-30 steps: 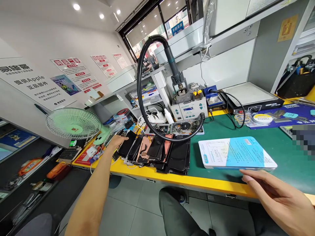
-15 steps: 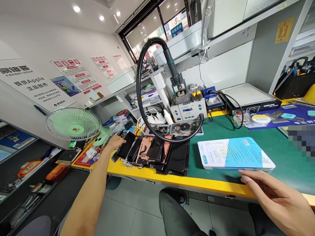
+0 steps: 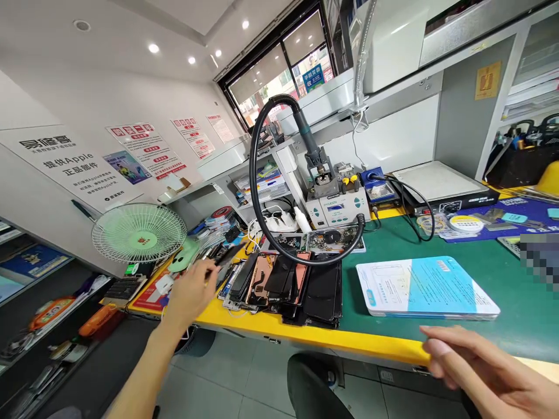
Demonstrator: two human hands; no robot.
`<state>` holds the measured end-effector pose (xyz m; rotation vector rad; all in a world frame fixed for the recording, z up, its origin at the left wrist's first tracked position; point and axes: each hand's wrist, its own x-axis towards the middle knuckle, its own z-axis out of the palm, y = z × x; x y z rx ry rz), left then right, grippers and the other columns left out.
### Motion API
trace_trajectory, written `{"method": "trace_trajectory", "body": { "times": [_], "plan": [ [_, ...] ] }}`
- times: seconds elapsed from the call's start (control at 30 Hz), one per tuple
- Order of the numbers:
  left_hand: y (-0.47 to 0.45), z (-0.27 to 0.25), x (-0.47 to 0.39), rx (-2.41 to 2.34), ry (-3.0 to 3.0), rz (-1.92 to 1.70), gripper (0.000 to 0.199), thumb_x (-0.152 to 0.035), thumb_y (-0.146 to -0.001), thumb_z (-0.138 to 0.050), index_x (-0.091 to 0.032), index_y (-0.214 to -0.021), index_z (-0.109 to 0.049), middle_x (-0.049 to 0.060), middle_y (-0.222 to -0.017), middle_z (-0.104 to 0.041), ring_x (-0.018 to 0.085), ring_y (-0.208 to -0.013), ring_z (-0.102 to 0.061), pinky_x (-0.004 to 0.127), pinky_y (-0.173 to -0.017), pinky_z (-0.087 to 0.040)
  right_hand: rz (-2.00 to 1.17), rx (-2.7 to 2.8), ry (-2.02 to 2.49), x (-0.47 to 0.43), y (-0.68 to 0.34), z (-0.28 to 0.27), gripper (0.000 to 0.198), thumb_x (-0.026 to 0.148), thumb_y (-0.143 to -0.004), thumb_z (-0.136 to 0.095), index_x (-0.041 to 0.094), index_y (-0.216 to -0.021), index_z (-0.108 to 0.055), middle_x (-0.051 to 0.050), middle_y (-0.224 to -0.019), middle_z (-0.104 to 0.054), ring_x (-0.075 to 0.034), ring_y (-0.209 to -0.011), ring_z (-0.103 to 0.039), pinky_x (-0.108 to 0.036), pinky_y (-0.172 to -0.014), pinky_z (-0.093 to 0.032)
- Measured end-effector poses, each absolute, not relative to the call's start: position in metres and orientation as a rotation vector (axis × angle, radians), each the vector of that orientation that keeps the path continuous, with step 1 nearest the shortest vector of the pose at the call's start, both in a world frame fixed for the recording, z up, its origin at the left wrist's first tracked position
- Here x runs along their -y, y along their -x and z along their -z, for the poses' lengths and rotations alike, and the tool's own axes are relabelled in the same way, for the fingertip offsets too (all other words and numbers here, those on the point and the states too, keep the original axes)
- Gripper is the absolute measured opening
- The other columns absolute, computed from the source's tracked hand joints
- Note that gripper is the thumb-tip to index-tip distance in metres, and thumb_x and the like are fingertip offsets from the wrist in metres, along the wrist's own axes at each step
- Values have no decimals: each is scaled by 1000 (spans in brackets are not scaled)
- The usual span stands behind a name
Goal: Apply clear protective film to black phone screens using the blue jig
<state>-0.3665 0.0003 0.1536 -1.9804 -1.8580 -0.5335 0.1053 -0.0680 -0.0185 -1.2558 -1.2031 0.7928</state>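
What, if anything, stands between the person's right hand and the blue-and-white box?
Nothing visible. Only a strip of green mat shows between the right hand and the near edge of the blue-and-white box; the black hose arches off to the left.

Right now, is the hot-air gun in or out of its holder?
In: the hot-air gun sits nozzle-down in its holder.

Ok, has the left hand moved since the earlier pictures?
Yes: judged against the white machine, the left hand has drawn leftward and nearer the yellow bench edge.
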Motion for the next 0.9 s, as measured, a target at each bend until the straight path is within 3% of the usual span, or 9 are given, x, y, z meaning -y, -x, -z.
{"method": "trace_trajectory", "body": {
  "times": [0.07,0.1,0.17,0.27,0.47,0.6,0.8,0.9],
  "plan": [
    [334,-143,23,1655,2085,502,12,-32,-92,-60,-20,-91,-64,9,-108,-73,24,-102,-69,35,-87,-52,-1318,1102,978,71,-76,-11,37,50,-84,-71,21,-106,-74,-4,-63,-68,-23,-58,-67,-31,-55,-58],
    [317,-138,33,1563,2129,494,7,-27,-91,-63,-21,-93,-64,7,-109,-74,23,-104,-69,34,-93,-52,-1529,990,831,70,-60,-26,40,50,-86,-70,21,-114,-71,-6,-71,-71,-23,-62,-68,-33,-59,-58],
    [288,-130,49,1132,2193,444,13,-13,-87,-67,-18,-99,-65,8,-108,-75,21,-104,-70,34,-96,-53,-1918,752,583,62,-32,-53,46,49,-89,-67,24,-127,-63,-12,-107,-73,-26,-80,-72,-36,-66,-58],
    [258,-125,62,672,2224,356,23,-3,-83,-67,-10,-104,-64,15,-110,-74,28,-109,-69,40,-95,-57,-2161,646,288,47,-5,-74,41,46,-92,-63,17,-121,-65,-15,-114,-70,-26,-93,-71,-38,-78,-56],
    [242,-119,67,575,2275,438,24,0,-79,-68,-9,-101,-64,18,-107,-73,31,-114,-68,43,-94,-61,-2150,671,196,44,-4,-72,22,29,-85,-71,15,-102,-66,-9,-96,-70,-22,-89,-70,-33,-77,-55],
    [238,-113,64,589,2239,482,26,-1,-78,-70,-13,-101,-65,15,-108,-74,30,-115,-67,43,-95,-61,-2092,687,264,47,-4,-65,13,22,-80,-73,16,-85,-63,-3,-78,-67,-16,-73,-64,-35,-74,-57],
    [223,-94,58,831,2043,562,45,-5,-72,-80,-14,-114,-67,18,-118,-70,34,-115,-65,52,-100,-57,-1827,723,435,44,-2,-63,33,23,-75,-79,19,-104,-63,1,-75,-67,-13,-67,-60,-31,-73,-55],
    [206,-79,64,1013,2007,761,53,-5,-73,-79,-16,-123,-65,20,-123,-65,36,-118,-62,54,-97,-57,-1697,793,447,43,-5,-64,28,27,-80,-76,19,-104,-63,1,-75,-67,-13,-69,-62,-28,-72,-52]
  ]
}}
